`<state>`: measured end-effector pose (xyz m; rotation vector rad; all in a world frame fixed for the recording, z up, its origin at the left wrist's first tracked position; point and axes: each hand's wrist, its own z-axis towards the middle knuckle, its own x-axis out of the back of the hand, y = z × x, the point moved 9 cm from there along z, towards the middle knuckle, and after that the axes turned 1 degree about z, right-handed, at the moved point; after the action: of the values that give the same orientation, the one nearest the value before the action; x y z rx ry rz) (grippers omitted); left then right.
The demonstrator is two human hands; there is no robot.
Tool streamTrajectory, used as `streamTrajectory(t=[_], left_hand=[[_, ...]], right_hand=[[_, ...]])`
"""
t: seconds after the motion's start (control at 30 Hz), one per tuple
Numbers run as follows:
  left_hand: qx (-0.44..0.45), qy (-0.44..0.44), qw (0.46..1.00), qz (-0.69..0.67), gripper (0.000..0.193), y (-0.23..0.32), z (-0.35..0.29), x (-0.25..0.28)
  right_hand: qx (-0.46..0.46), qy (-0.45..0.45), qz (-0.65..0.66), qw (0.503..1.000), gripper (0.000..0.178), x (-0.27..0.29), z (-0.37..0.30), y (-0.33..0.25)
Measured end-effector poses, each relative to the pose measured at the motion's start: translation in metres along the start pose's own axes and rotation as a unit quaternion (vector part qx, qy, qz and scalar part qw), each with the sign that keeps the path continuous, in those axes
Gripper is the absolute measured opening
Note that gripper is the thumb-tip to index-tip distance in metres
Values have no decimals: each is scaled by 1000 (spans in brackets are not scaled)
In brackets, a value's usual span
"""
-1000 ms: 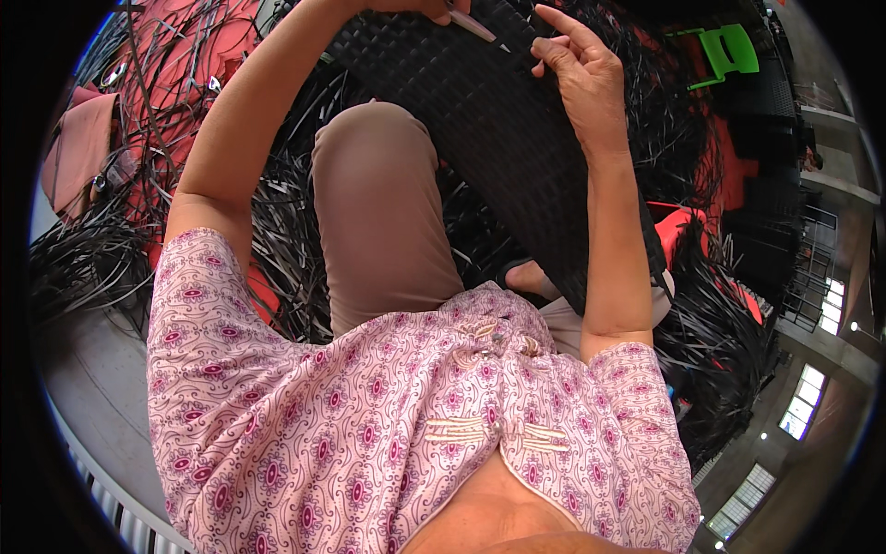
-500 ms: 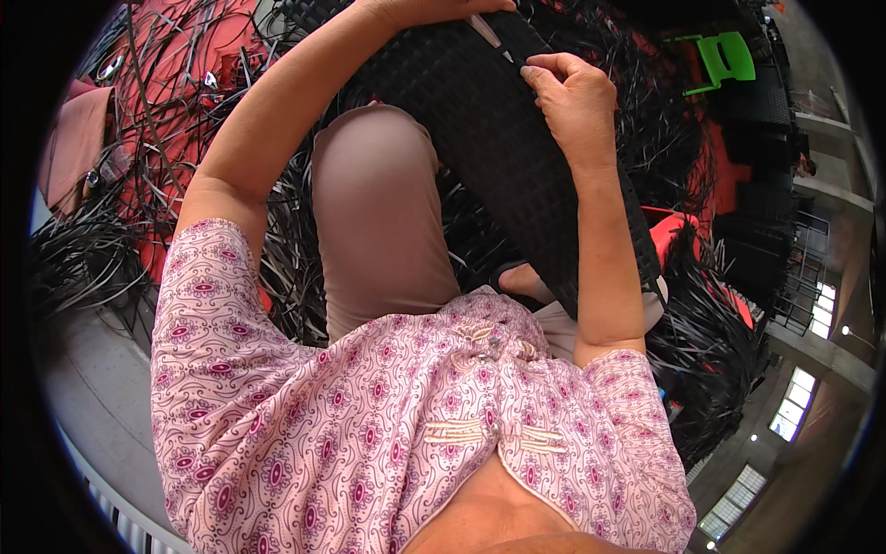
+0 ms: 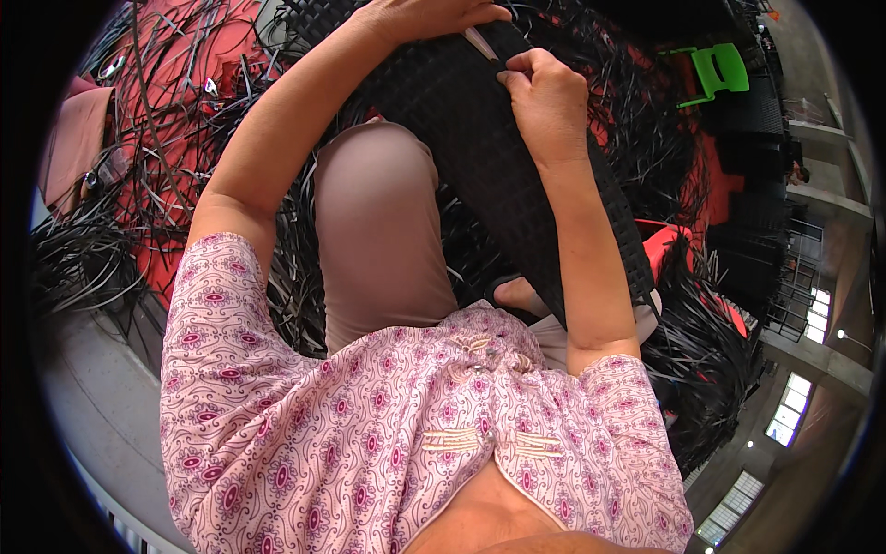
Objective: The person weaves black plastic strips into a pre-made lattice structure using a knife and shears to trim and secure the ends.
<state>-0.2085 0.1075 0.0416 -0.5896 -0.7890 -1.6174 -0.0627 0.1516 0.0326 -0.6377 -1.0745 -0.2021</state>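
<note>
A black woven panel made of flat strips lies slanting across my lap, from the top of the view down to beside my right forearm. At its upper part my left hand is closed on a flat, pale metal tool with a narrow tip, which slopes down to the right over the weave. Close to that tip, my right hand has thumb and forefinger pinched together against the panel. What sits in the pinch, if anything, is too dark and small to make out.
Loose black strips lie in tangled heaps on both sides, over a red floor covering. A green plastic chair stands at the far right. My raised knee is left of the panel. Pink cloth lies far left.
My right hand has shifted left with its pinch kept. The tool and panel have moved slightly left, while my left hand stays at nearly the same place.
</note>
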Motion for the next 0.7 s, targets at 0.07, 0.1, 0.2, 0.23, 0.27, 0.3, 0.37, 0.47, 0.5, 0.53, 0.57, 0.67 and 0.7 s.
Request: streamTrajectory(t=[0.07, 0.1, 0.2, 0.23, 0.27, 0.3, 0.37, 0.47, 0.5, 0.53, 0.57, 0.67, 0.7], left_hand=[[3, -12, 1000, 4, 46, -2, 1, 1], [5, -18, 1000, 6, 46, -3, 1, 2], [1, -20, 1000, 22, 48, -1, 4, 4], [4, -49, 998, 28, 45, -3, 5, 2], [18, -54, 998, 30, 42, -5, 7, 5], [34, -60, 997, 31, 39, -3, 6, 10], [52, -60, 997, 13, 35, -4, 3, 13], [58, -45, 997, -31, 31, -7, -1, 15], [59, -38, 997, -40, 30, -8, -2, 14], [59, -30, 997, -49, 29, -9, -3, 14], [57, -32, 997, -42, 28, -9, -4, 14], [49, -36, 998, -18, 27, -4, -3, 19], [45, -36, 998, -8, 27, -1, -2, 21]], right_hand=[[33, -2, -38, 999, 18, -4, 3, -9], [47, 2, -52, 998, 19, -5, 5, -12], [97, 21, -95, 990, 20, -7, -1, -20], [114, 29, -110, 987, 19, -8, -3, -23], [118, 39, -128, 984, 19, -8, -3, -24], [121, 48, -145, 981, 18, -10, -5, -27], [132, 65, -172, 974, 17, -11, -8, -29], [143, 81, -193, 967, 16, -11, -9, -32], [142, 78, -197, 967, 17, -10, -7, -32], [141, 76, -201, 966, 18, -10, -6, -33], [144, 75, -200, 966, 18, -10, -5, -34], [158, 75, -203, 964, 16, -10, -3, -37], [165, 79, -207, 961, 15, -9, -3, -38]])
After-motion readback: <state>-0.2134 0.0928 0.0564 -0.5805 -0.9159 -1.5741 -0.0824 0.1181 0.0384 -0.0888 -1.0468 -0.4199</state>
